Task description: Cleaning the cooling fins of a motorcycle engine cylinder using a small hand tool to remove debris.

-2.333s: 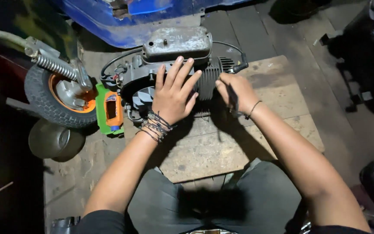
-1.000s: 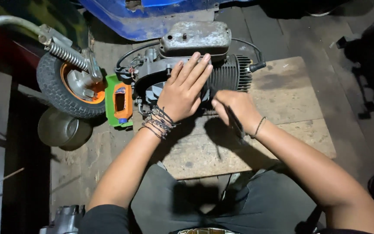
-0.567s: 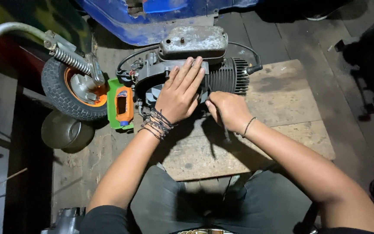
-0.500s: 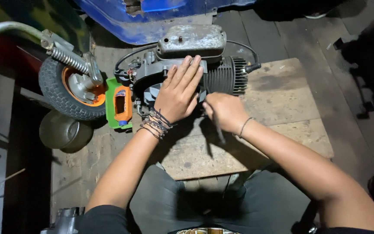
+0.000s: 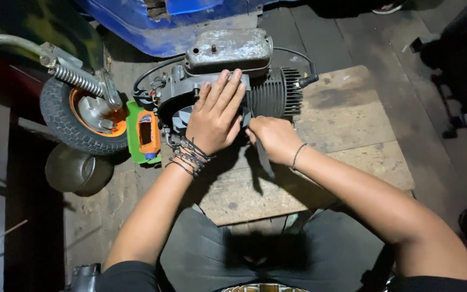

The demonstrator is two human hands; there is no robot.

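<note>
the left hand point(image 5: 215, 120) lies flat, fingers spread, pressing on the fan side of the small engine point(image 5: 228, 81), holding nothing. the right hand point(image 5: 274, 139) is closed around a dark slim tool point(image 5: 262, 160), its working end hidden under the left palm, its handle trailing back toward the body.

to do this well, i'd judge the flat hand should keep firm downward weight so the engine does not rock, and the tool should be worked in short controlled pushes, angled away from the steadying fingers.

the engine sits at the far edge of the wooden board point(image 5: 347, 135) that serves as a bench. it is grimy, with a dull grey top cover, black cooling fins on the right, a pale fan on the left and a black cable looping over it. a green and orange gadget point(image 5: 142, 135) and a small wheel point(image 5: 85, 116) lie just to its left.
</note>
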